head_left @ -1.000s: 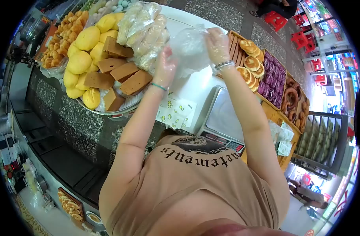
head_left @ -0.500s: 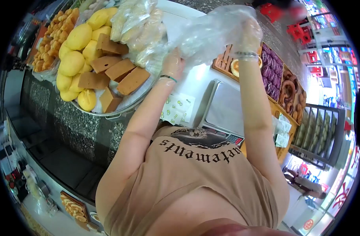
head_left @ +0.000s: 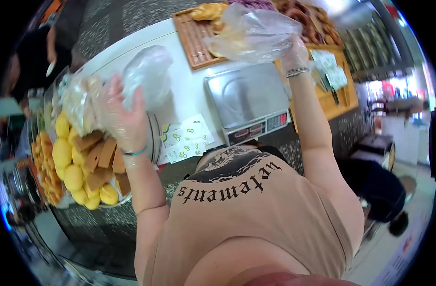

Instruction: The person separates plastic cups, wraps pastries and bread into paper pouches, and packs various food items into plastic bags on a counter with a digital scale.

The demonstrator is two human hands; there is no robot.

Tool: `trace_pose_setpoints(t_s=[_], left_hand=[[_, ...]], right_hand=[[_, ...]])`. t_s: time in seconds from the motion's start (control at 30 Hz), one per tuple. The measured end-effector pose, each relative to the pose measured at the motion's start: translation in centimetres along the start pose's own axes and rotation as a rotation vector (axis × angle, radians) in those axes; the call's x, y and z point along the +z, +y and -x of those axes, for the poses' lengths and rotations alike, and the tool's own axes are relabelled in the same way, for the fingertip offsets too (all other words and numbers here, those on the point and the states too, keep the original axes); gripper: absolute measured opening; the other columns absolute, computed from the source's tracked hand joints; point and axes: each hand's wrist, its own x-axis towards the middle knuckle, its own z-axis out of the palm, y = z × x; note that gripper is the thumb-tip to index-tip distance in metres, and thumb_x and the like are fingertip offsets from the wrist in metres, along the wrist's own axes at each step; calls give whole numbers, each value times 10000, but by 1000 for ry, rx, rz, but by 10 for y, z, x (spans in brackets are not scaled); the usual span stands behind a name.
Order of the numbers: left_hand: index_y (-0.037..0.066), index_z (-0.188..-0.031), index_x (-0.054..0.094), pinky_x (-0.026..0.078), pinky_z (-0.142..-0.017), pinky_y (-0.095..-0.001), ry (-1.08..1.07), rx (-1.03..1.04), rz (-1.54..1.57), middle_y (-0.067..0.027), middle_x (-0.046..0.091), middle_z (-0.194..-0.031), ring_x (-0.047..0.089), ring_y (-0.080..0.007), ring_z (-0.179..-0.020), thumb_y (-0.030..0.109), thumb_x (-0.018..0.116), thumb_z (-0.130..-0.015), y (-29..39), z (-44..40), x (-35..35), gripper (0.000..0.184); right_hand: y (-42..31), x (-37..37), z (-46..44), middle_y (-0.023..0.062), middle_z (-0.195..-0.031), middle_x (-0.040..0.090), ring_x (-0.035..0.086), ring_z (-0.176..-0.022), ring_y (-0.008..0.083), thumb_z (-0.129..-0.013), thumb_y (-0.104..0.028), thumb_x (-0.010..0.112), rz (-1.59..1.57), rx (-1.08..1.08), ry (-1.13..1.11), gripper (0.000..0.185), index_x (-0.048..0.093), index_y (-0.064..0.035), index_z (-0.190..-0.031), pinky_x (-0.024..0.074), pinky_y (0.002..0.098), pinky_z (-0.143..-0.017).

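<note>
My right hand (head_left: pixel 295 55), in a clear plastic glove, grips the edge of a clear plastic bag (head_left: pixel 256 35). The bag spreads to the left over pastries on a slatted wooden tray (head_left: pixel 197 47); its contents cannot be told. My left hand (head_left: pixel 125 117), also gloved, is open with its fingers apart. It hovers beside a second, crumpled plastic bag (head_left: pixel 151 76) on the white counter. Pale bagged food (head_left: pixel 82 105) lies just left of that hand, with brown cake slabs (head_left: pixel 101 157) and yellow buns (head_left: pixel 63 152) below.
A digital scale (head_left: pixel 249 93) stands on the counter between my arms. Patterned paper (head_left: pixel 187 138) lies near my body. Small golden fried pieces (head_left: pixel 44 162) are heaped at far left. Dark ring-shaped pastries (head_left: pixel 299 16) sit at the back right. A person (head_left: pixel 375 186) is bent over at right.
The view has turned, bringing the scale nearer the middle. Both hands were at the plastic bags; now my right hand holds one out to the right, while my left is apart and spread.
</note>
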Motion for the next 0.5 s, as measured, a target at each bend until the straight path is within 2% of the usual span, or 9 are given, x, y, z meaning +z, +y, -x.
trace_pose_setpoints(t_s=[0.03,0.1,0.17,0.2,0.27,0.3,0.37,0.43,0.5], left_hand=[[4,-1242,522,433,-916,-427,35,300,68,-183,550,-1177,538,-331,-1042,193,744,-738,29,-6,16,582],[26,-1272,502,410,-939,-455,-74,593,94,-152,551,-1155,531,-320,-1049,182,757,-712,90,-11,58,636],[40,-1319,458,390,-941,-471,-210,827,77,-126,529,-1198,511,-302,-1089,155,753,-698,133,1,115,697],[40,-1319,458,390,-941,-471,-231,861,108,-126,529,-1198,511,-302,-1089,155,753,-698,149,14,139,697],[78,-1186,561,438,-845,-457,-579,900,105,-152,594,-1093,565,-322,-998,179,706,-757,183,43,183,464],[78,-1186,561,438,-845,-457,-592,928,118,-152,594,-1093,565,-322,-998,179,706,-757,204,58,200,464],[70,-975,599,462,-730,-450,-1073,622,167,-196,615,-886,588,-367,-851,226,617,-835,246,87,230,211],[53,-910,578,465,-701,-451,-1064,559,242,-215,598,-823,580,-389,-807,250,575,-859,287,117,266,203],[37,-845,557,467,-672,-452,-1048,470,317,-233,580,-760,573,-411,-763,274,534,-883,331,150,308,241]], right_hand=[[-11,-10,16,4,-804,550,536,-720,130,-918,-234,499,76,58,-42,200,601,-63,-938,472,283,-631],[-28,-21,56,-18,-737,508,496,-655,102,-917,-225,513,121,19,71,174,596,-78,-876,431,250,-573],[-40,-62,75,-34,-696,500,483,-624,91,-910,-228,526,493,-54,-118,175,602,-80,-858,419,235,-567],[-41,-83,82,-34,-696,500,483,-624,91,-910,-228,526,491,-60,-68,175,602,-80,-858,419,235,-567],[-40,-134,91,-39,-689,520,484,-617,77,-906,-257,532,352,103,-257,198,602,-78,-856,414,222,-568],[-42,-165,95,-39,-689,520,484,-617,77,-906,-257,532,345,93,-226,198,602,-78,-856,414,222,-568],[-50,-219,99,-8,-742,581,523,-663,76,-909,-279,533,480,258,-235,254,614,-39,-889,430,224,-599],[-67,-280,103,64,-873,639,584,-757,133,-884,-280,581,507,292,-123,313,605,-2,-1025,476,268,-687],[-91,-334,108,156,-1074,615,592,-946,219,-842,-273,631,952,-28,228,480,520,31,-1197,479,326,-825]])
